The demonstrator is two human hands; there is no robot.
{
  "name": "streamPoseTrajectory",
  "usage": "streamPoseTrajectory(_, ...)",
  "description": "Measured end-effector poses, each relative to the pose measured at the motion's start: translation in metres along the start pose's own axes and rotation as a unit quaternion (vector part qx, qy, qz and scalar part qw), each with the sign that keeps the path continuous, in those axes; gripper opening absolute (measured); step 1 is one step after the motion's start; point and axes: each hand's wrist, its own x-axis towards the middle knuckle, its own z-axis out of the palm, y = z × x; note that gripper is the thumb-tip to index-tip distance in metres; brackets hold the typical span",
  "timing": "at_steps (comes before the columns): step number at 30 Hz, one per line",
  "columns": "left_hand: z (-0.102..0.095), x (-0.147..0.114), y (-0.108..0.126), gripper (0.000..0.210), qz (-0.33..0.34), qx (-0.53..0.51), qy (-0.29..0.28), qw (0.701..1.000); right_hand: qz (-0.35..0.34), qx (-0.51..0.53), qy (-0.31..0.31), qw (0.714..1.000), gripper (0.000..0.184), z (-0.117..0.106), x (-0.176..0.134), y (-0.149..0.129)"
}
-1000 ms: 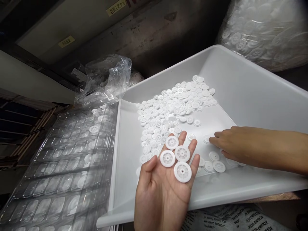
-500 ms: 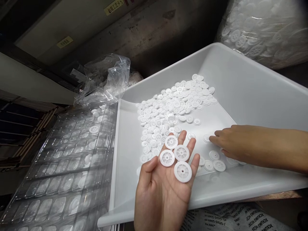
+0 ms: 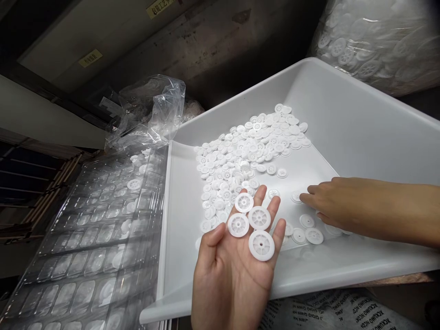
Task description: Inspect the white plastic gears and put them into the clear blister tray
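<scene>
My left hand [image 3: 233, 275] is palm up over the near side of the pale tray [image 3: 164, 220], with its fingers spread. Several small white plastic wheels [image 3: 259, 217], round with spokes and a centre hole, lie flat on its fingers and palm. My right hand [image 3: 340, 204] reaches in from the right, palm down. Its index fingertip touches the edge of a single white wheel [image 3: 296, 197] on the tray floor, and the thumb is apart from that finger. Just below the right hand lie several loose wheels [image 3: 307, 221]. A large heap of wheels [image 3: 240, 151] fills the tray's far left part.
Left of the tray, clear plastic blister trays [image 3: 85, 238] with compartments hold some wheels. A crumpled clear bag [image 3: 168, 103] sits behind them. At the upper right stands a full bag of wheels [image 3: 374, 46]. Printed grey fabric [image 3: 309, 316] shows under the tray's near edge.
The view has shifted very slightly. Both hands and the wheels hold nearly the same positions.
</scene>
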Motion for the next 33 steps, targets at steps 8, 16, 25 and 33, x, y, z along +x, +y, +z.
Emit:
streamPoseTrajectory(8,-0.0001,-0.001,0.001,0.07,0.001,0.001,0.003,1.0,-0.005,0.012,0.006,1.0,0.024,-0.0022,0.0004,-0.0006)
streamPoseTrajectory(16,0.0026,-0.0011,-0.0011,0.072,0.03,0.012,0.017,0.999,-0.006,0.013,0.012,1.0,0.025,-0.0031,-0.0014,-0.0026)
streamPoseTrajectory(25,0.0038,0.0002,-0.0025,0.073,0.027,0.018,0.016,0.999,-0.021,0.012,0.029,0.999,0.028,-0.006,-0.003,-0.0017)
streamPoseTrajectory(33,0.006,-0.0007,-0.0039,0.072,0.026,0.031,0.022,0.999,-0.004,0.015,0.016,1.0,0.024,-0.0072,-0.003,0.0007)
